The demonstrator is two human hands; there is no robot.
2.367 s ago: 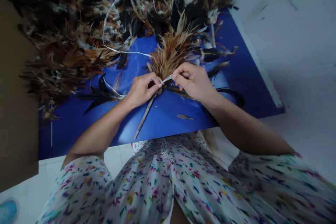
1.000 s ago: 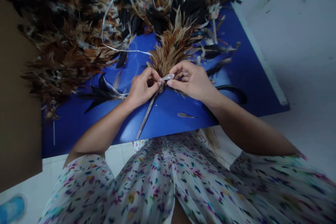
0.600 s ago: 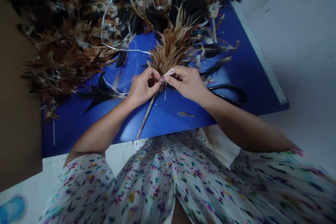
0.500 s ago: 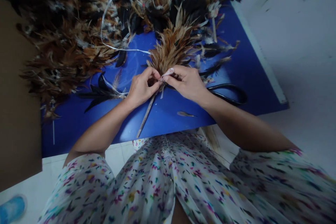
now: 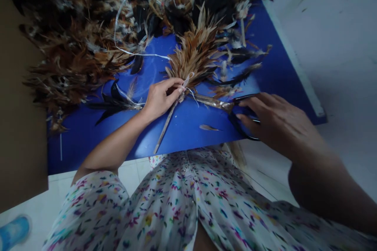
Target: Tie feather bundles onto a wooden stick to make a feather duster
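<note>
A feather duster [image 5: 193,57] with brown and tan feathers lies on the blue table, its thin wooden stick [image 5: 165,131] pointing toward me. My left hand [image 5: 165,96] pinches a white plastic string [image 5: 188,80] at the base of the feathers, where the string forms a small loop and a loose end. Around the black handles of a pair of scissors [image 5: 216,102] curl the fingers of my right hand [image 5: 273,121]. The blades point left, and their tips lie close beside the string at the duster's neck.
Heaped feathers [image 5: 73,62] cover the table's left and far side. Another feather bundle on a stick [image 5: 243,11] lies at the far right. Loose dark feathers [image 5: 113,102] sit left of my left hand. A long white string [image 5: 118,27] curves over the blue table [image 5: 94,145].
My right hand has let go of the string, moved right and taken hold of the scissors, whose blades now reach the duster's neck. My left hand still pinches the string.
</note>
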